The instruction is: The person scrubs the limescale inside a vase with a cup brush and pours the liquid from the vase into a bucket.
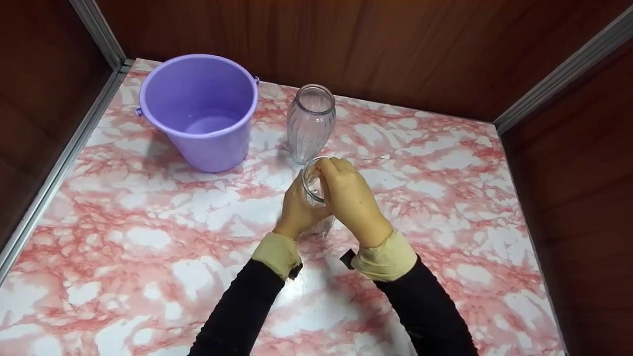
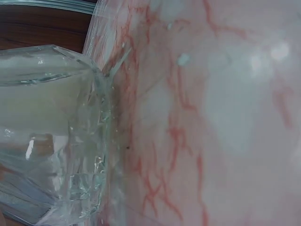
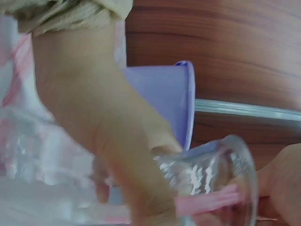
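Note:
A clear glass vase (image 1: 319,228) stands in the middle of the table with its mouth up. My left hand (image 1: 296,210) grips its side, fingers wrapped round the glass. Over the rim is my right hand (image 1: 350,200), its fingers bent down into the mouth. In the right wrist view a slim pink stick-like handle (image 3: 209,201) runs lengthwise inside the vase, its end at my right fingers, which pinch it; its other end is blurred. The left wrist view shows the vase's thick base (image 2: 61,136) close to the table.
Just behind stands a second, ribbed glass vase (image 1: 310,131), upright. A purple bucket (image 1: 212,151) is at the back left. Dark wood panels (image 1: 316,44) with metal corner strips enclose the marbled red and white table (image 1: 148,237). Water drops lie on it.

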The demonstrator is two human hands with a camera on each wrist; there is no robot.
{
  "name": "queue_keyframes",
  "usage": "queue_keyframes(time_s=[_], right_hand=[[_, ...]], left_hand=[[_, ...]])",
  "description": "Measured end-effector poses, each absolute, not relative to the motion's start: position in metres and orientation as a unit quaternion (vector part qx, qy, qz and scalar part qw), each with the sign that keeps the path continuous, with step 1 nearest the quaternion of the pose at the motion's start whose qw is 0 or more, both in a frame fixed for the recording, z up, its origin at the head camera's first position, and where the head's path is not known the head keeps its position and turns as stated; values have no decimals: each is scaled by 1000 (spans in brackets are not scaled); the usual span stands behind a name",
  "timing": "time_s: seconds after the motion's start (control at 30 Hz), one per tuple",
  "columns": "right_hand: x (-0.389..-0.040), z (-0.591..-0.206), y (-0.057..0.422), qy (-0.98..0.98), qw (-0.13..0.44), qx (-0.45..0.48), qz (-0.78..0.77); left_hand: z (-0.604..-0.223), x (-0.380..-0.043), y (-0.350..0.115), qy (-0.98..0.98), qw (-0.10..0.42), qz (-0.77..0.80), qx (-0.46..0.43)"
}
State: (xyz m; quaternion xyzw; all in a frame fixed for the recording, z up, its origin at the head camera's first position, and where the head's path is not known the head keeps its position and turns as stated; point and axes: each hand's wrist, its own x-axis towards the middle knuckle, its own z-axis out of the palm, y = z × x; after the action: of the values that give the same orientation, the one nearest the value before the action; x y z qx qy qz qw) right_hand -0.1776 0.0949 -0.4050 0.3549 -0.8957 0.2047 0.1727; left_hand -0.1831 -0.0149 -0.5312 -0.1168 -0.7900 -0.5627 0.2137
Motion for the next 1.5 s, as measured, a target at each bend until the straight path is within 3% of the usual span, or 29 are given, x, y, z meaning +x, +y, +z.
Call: queue_keyframes(time_s=[0.4,0.8,1.07,1.5], right_hand=[[-188,-418,99,-855,248,382,246],[-195,-424,100,-822,242,408,315],[-195,-427,102,-802,256,416,345],[-196,-427,104,-798,228,400,388]], left_hand=[[-535,-183,-17,-782,212,-575,-115],[-536,-187,-16,-792,266,-528,-156],[-536,-187,-16,-782,270,-538,-159],[-535,-187,-14,-783,258,-547,-143]])
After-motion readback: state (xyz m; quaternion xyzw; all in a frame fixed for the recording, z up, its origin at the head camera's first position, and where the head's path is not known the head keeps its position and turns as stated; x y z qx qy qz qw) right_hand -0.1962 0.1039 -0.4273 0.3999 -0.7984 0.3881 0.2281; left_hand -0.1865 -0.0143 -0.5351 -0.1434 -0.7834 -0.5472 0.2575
